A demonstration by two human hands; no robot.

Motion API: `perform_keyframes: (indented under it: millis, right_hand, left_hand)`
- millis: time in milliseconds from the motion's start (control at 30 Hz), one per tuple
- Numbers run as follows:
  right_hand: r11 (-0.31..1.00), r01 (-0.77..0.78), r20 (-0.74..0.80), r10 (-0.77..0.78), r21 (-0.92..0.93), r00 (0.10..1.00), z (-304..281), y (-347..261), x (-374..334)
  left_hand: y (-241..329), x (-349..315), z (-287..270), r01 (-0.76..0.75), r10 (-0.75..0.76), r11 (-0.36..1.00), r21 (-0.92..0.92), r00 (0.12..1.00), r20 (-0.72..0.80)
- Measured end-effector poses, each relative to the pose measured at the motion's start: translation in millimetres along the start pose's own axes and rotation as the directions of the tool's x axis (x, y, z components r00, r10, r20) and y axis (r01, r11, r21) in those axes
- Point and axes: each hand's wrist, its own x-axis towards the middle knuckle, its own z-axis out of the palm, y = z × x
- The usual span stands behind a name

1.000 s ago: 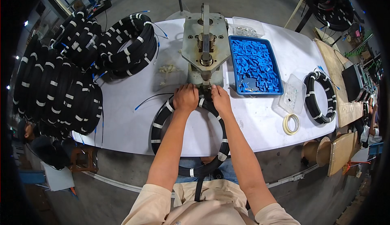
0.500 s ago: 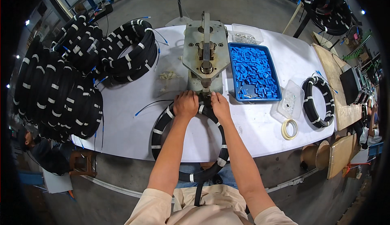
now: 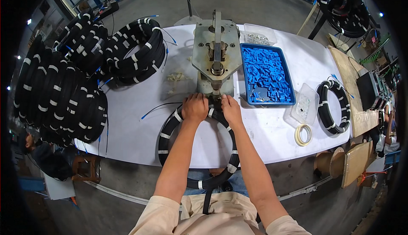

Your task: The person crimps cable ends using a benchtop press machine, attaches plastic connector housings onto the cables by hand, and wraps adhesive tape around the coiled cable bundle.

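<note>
My left hand [image 3: 195, 108] and my right hand [image 3: 231, 109] meet at the base of a grey metal bench press [image 3: 216, 54], one on each side of its ram. Both have bent, closed fingers, and whatever they grip under the ram is too small and hidden to make out. Beneath my wrists lies a coil of black cable [image 3: 164, 143] bound with white tape, its near side hanging over the table edge by my lap. One thin cable end with a blue tip [image 3: 143, 118] sticks out to the left of it.
Stacked taped cable coils [image 3: 55, 95] fill the table's left side. Right of the press stand a blue tray [image 3: 293, 101] of small blue parts and a clear box [image 3: 259, 33] of metal pieces. Farther right are a clear container [image 3: 304, 103], a tape roll [image 3: 303, 135] and another coil [image 3: 321, 107].
</note>
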Motion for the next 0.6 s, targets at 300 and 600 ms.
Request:
perform_keyframes:
  millis: [300, 600]
  right_hand:
    - [0.999, -0.019, 0.017, 0.018, 0.034, 1.000, -0.7, -4.6, -2.1]
    - [0.999, -0.011, 0.025, 0.010, 0.043, 1.000, -0.9, -4.5, -1.0]
  left_hand:
    - [0.5, 1.0, -0.7, 0.032, -0.032, 0.999, -0.016, 0.999, 0.016]
    - [0.6, 1.6, -1.1, 0.057, -0.060, 0.998, 0.040, 0.995, 0.080]
